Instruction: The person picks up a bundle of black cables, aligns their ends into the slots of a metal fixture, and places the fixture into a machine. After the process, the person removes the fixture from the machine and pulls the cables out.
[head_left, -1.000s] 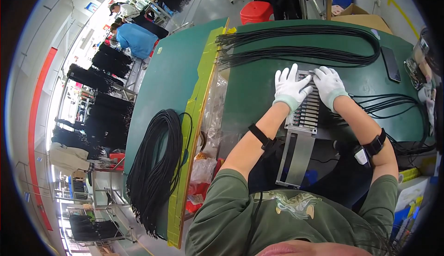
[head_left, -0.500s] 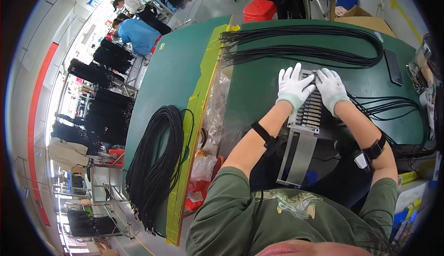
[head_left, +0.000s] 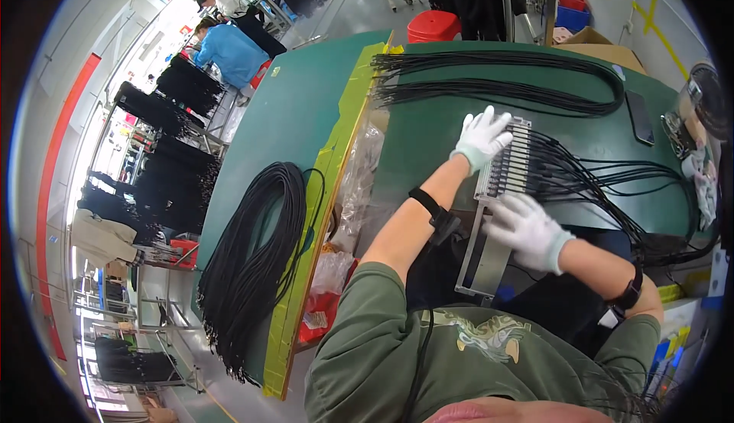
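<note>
A long grey metal fixture [head_left: 489, 228] with a row of connector slots lies on the green table [head_left: 306, 110] in front of me. Several thin black cables [head_left: 604, 182] run from its slots off to the right. My left hand [head_left: 480, 139], in a white glove, rests on the far end of the fixture with fingers spread. My right hand [head_left: 529, 228], also gloved, presses flat on the fixture's middle, nearer to me. Neither hand grips anything.
A long loop of black cables [head_left: 505, 83] lies across the far table. A thick coil of black cables [head_left: 252, 270] hangs over the left edge. A dark phone [head_left: 639, 117] lies at the right. Clear plastic bags [head_left: 359, 186] sit along the yellow strip. People work at the far left.
My right hand has pulled back from the fixture's far end to its middle, toward me. My left hand stays at the far end. The view has tilted slightly.
</note>
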A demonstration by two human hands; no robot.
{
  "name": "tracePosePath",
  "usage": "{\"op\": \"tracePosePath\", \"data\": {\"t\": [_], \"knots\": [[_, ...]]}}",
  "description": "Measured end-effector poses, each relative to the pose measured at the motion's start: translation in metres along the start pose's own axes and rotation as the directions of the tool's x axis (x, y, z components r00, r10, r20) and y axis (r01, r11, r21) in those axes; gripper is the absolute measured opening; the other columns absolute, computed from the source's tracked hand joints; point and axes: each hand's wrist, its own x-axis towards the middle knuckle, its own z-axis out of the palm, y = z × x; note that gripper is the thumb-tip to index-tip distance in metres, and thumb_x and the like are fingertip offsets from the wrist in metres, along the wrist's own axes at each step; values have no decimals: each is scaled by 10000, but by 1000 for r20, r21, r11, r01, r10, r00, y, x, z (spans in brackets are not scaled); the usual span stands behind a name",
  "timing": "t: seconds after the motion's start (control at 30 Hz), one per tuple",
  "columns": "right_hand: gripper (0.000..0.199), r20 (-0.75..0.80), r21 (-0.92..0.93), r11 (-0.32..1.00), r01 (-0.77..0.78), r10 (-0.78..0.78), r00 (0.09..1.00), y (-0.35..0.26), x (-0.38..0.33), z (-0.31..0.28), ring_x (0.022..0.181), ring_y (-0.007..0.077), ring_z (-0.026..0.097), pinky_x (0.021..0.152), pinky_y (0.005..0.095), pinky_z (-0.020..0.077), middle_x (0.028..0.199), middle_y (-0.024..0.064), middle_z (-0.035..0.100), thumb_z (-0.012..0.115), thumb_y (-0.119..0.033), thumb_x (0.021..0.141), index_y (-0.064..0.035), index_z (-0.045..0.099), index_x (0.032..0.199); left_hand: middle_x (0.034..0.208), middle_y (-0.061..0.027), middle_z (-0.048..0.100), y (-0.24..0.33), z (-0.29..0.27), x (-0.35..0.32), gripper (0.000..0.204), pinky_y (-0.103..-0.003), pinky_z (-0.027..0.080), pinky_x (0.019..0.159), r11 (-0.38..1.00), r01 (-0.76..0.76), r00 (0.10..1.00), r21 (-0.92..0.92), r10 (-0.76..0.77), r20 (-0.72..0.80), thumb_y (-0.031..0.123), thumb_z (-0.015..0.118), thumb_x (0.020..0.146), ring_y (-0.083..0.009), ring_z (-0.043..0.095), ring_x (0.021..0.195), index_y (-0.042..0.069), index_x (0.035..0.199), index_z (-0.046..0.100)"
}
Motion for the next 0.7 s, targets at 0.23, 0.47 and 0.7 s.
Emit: {"op": "tracePosePath", "data": {"t": [0.23,0.47,0.7], "knots": [[475,-27,-223,964,145,-155,988,-32,-40,98,1378,356,398,1119,614,305,1433,141,466,563,-174,815,-219,565,1288,1338,-173,586,-33,-14,-62,428,-373,385,1088,848,2,968,-530,-135,-213,267,544,995,-305,529,1265,50,1363,551],[406,-397,295,955,13,111,911,-12,-6,-25,940,312,631,853,428,502,1012,132,660,640,-113,808,-114,626,1214,1282,-149,631,-28,-18,-115,350,-357,414,1058,893,-57,953,-447,-85,-290,234,590,982,-280,581,1203,51,1278,629],[368,-326,766,574,-291,736,594,106,41,4,998,321,662,861,372,517,1091,176,686,635,-175,911,-64,603,1260,1237,-148,664,-31,-18,-127,301,-319,424,1042,934,-99,918,-345,-48,-394,175,589,986,-232,604,1173,53,1255,646]]}}
